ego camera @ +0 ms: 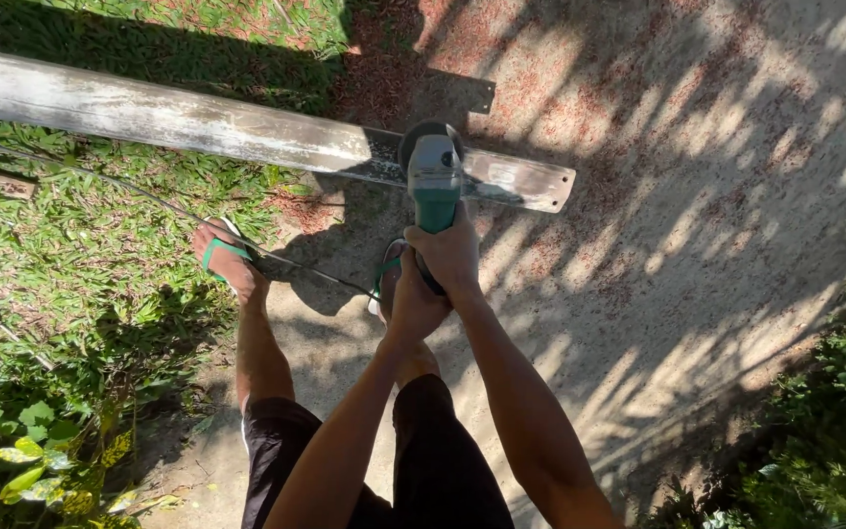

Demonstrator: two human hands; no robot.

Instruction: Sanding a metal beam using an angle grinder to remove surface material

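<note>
Outdoor spot, bright sun coming through leaves, so the bare sandy ground (pixel 697 225) is covered in streaky dappled shadow. Reddish dust patches are scattered across it near the top. Left side is scruffy green grass (pixel 80 264) with a few thin stems lying over it. Leafy plants (pixel 22 460) fill the bottom left corner, and darker shrubs (pixel 834 421) sit in shade bottom right.

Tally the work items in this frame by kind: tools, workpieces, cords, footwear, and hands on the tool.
Angle grinders, green and grey: 1
Long metal beams: 1
Power cords across the grass: 1
Green-strapped sandals: 2, the second partly hidden
Hands on the grinder: 2, left hand, right hand
Total: 7
</note>
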